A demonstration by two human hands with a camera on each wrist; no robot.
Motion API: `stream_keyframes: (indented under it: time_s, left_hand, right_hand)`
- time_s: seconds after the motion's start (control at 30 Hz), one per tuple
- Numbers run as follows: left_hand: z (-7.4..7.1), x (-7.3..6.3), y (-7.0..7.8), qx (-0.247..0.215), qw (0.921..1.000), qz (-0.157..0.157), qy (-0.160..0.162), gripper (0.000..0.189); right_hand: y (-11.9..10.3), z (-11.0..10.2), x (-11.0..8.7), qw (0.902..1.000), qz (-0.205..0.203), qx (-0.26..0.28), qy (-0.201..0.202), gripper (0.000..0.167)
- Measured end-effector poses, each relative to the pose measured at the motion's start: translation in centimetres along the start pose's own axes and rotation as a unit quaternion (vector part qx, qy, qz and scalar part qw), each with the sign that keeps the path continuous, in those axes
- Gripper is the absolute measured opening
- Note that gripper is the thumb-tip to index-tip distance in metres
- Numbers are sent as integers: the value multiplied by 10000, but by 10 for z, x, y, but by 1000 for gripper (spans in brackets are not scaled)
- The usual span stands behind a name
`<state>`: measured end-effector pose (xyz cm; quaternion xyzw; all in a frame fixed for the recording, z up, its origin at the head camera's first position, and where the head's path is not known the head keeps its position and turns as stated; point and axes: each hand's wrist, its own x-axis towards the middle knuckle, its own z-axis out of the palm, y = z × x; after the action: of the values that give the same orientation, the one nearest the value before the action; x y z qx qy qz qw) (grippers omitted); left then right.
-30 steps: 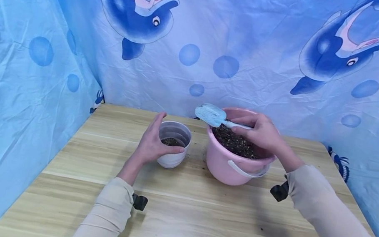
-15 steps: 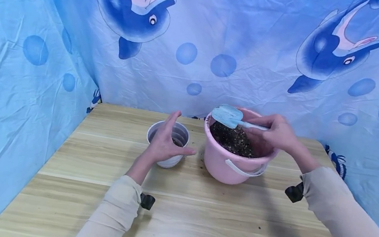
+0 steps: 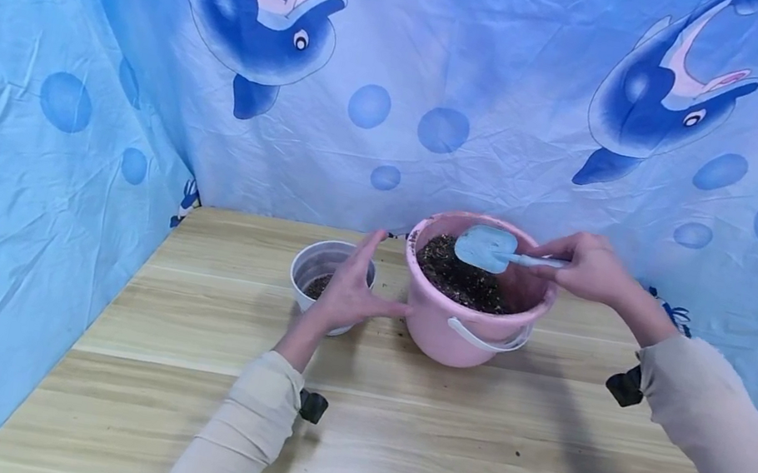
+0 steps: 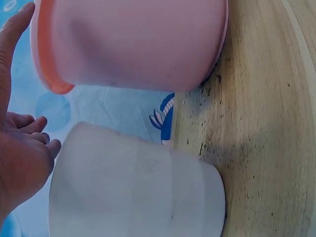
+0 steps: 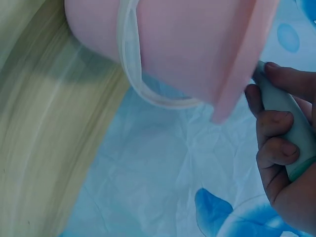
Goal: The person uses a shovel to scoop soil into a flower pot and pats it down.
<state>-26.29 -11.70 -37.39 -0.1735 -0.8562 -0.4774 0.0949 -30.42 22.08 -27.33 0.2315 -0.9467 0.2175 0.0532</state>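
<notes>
My right hand (image 3: pixel 590 267) grips the handle of a light blue trowel (image 3: pixel 486 249), its blade over the soil (image 3: pixel 455 280) inside a pink bucket (image 3: pixel 452 338). In the right wrist view, curled fingers (image 5: pixel 276 123) wrap the pale handle beside the bucket's rim. Between the white pot (image 3: pixel 314 259) and the bucket, my left hand (image 3: pixel 349 295) is spread, thumb pointing at the bucket's side. A little soil lies low in the pot. The left wrist view has the hand (image 4: pixel 22 153) beside the rims of both containers, holding nothing.
The bucket's white handle (image 3: pixel 482 339) hangs down at its front. Soil crumbs (image 4: pixel 202 133) are scattered on the wooden table (image 3: pixel 386 458) between pot and bucket. A blue dolphin-print cloth (image 3: pixel 412 48) rises behind the table and along its sides.
My right hand has carried the trowel rightward, from the bucket's left rim to over the soil inside. My left hand has shifted from the pot's left side across it toward the bucket.
</notes>
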Motion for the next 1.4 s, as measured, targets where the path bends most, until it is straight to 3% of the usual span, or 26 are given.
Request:
stream_keyframes:
  time_s: [0.17,0.37,0.47,0.67,0.9,1.23,1.4]
  left_hand:
    - [5,2,3,-115,9999,-38,-17,127]
    - [15,3,9,-391,9984,-403,-87,126]
    - [21,6,12,-514,9980,-363,-5,125]
    - [35,11,21,-537,9982,-219,156,121]
    - [42,15,23,-365,9989,19,278,126]
    - [45,14,24,-342,9992,-75,207,129]
    - [46,14,23,-365,9989,46,292,128]
  right_hand:
    - [-1,-11,1,9982,-107,-402,-434,20]
    - [-3,-24,5,9913,-143,-838,-1008,18]
    - [-3,-29,6,9862,-164,-879,-1392,20]
    - [-5,-42,10,9736,45,-518,-2221,26]
    - [-9,-52,19,9417,642,328,-3287,27]
    - [-12,-46,30,9080,944,670,-4026,20]
    - [-12,-39,31,9029,911,891,-4105,21]
